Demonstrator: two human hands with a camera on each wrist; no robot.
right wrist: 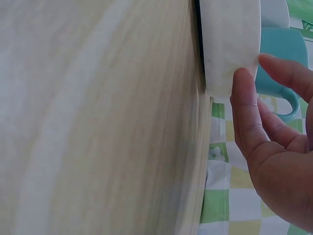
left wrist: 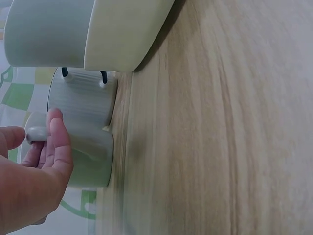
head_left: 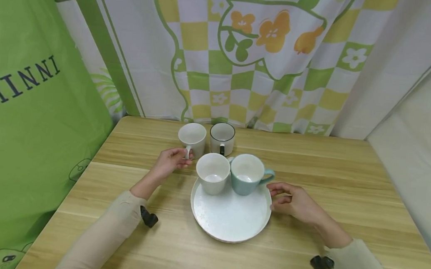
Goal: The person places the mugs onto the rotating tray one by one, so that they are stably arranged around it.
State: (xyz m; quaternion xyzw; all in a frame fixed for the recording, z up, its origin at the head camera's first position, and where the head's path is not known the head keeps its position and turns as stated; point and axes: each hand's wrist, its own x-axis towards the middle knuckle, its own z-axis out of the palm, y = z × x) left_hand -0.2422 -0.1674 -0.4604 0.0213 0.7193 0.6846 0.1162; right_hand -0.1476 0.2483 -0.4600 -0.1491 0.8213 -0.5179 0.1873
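Observation:
My left hand (head_left: 171,161) is at the handle of a white mug (head_left: 196,139) at the back left, its fingers curled about the handle (left wrist: 36,134) in the left wrist view. My right hand (head_left: 295,200) touches the right rim of a round white tray (head_left: 232,223), fingers fairly straight along the outer wall, thumb at the edge. On the tray's back part stand a cream-white mug (head_left: 212,184) and, to its right, a light blue mug (head_left: 244,182) whose handle points right. A white mug with a dark rim (head_left: 222,141) stands behind them on the table.
The wooden table (head_left: 329,167) ends at the back against a checkered curtain (head_left: 238,82). A green cloth (head_left: 32,117) hangs along the left side, and a pale wall (head_left: 420,99) rises at the right. Black wrist devices (head_left: 149,217) sit on both sleeves.

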